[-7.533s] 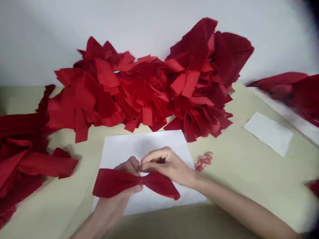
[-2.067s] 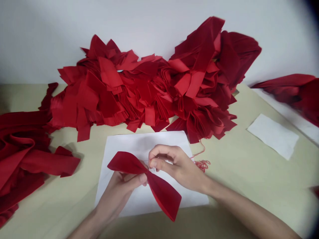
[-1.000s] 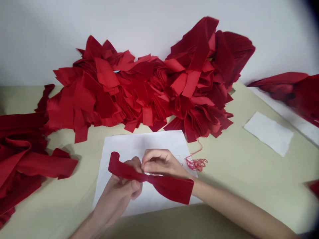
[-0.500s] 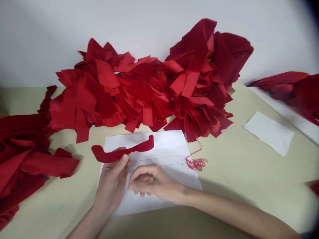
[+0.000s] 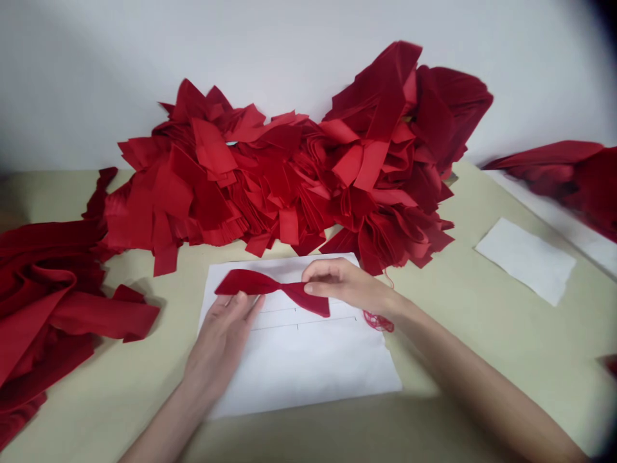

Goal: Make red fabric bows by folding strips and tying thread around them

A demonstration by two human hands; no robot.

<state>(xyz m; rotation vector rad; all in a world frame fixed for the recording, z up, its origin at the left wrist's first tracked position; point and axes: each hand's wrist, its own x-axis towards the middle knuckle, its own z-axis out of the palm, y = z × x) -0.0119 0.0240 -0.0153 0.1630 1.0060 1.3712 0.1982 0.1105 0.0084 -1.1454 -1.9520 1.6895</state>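
A red velvety ribbon [image 5: 255, 281], pinched narrow at its middle like a bow, spans the space between my hands over a white paper sheet [image 5: 308, 366]. My left hand [image 5: 224, 334] grips its left half from below, thumb on the near edge and fingers partly behind the fabric. On the right half, my right hand [image 5: 344, 280] pinches the upper edge between thumb and fingers. Ruled lines with short tick marks show on the paper beneath the ribbon. Beside my right wrist lies a tangle of red thread [image 5: 378, 321], partly covered by the wrist.
A big heap of cut red ribbon strips [image 5: 284, 180] lies along the wall behind the paper. More red fabric [image 5: 53, 302] is piled at the left. To the right are a small white paper [image 5: 525, 260] and another red fabric pile [image 5: 573, 180] on a white surface.
My right hand has moved up and right from near the paper's middle and taken hold of the ribbon's right half. The ribbon has shifted right and now lies more spread out.
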